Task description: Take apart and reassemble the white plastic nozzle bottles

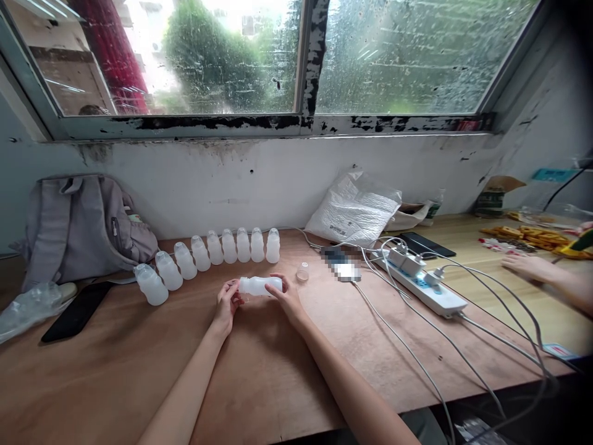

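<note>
A frosted white plastic bottle (259, 286) lies sideways between my two hands, just above or on the wooden table. My left hand (227, 303) has its fingers closed round the neck end. Round the base end, my right hand (288, 298) grips with thumb and fingers. Just right of my right hand stands a small clear cap (302, 273). Behind my hands, several matching frosted bottles (214, 248) stand upright in a curved row, with clear caps on top.
A grey backpack (78, 228) leans at the left, near a black phone (76, 312) and a clear plastic bag (30, 309). To the right lie a power strip (430, 293) with trailing cables, a silver pouch (354, 207) and a black tablet (428, 245). Another person's hand (528, 267) is at far right.
</note>
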The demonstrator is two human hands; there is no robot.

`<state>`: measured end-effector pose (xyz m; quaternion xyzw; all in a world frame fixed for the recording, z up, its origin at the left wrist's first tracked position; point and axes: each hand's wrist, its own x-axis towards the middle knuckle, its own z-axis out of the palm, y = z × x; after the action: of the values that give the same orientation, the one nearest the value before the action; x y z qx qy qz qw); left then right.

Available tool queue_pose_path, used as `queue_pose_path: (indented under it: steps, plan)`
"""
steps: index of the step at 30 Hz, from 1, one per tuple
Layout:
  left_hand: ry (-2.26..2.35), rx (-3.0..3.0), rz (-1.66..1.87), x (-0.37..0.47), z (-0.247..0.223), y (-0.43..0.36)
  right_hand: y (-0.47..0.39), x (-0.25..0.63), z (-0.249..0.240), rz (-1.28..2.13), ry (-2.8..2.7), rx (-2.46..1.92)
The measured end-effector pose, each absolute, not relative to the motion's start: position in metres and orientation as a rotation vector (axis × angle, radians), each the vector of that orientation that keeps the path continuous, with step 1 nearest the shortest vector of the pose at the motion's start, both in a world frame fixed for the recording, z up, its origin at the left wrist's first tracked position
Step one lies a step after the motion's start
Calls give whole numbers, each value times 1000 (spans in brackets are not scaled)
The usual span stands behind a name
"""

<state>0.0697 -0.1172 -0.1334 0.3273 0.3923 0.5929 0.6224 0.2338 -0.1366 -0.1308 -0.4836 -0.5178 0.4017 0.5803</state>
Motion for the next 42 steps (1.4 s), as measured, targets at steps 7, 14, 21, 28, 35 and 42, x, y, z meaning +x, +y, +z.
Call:
queue_pose_path:
  steps: [7,14,21,28,35,42]
  plan:
    - [898,764,1349,69,-134,-116,-137,235,-132,945,-1190,-1126]
    - [911,770,1346,68,-133,-117,-135,234,-135,927,-1176,-1143]
    - [920,739,1354,69,-134,-116,-137,234,-133,906,-1198,-1134]
    - [929,721,1348,68,-133,-117,-138,233,-131,907,-1230,-1122]
    - [897,775,1307,68,-136,-117,-139,231,-128,947,-1220,-1069]
    - [936,815,1282,69,-136,-118,-140,232,-127,988,-1251,-1059]
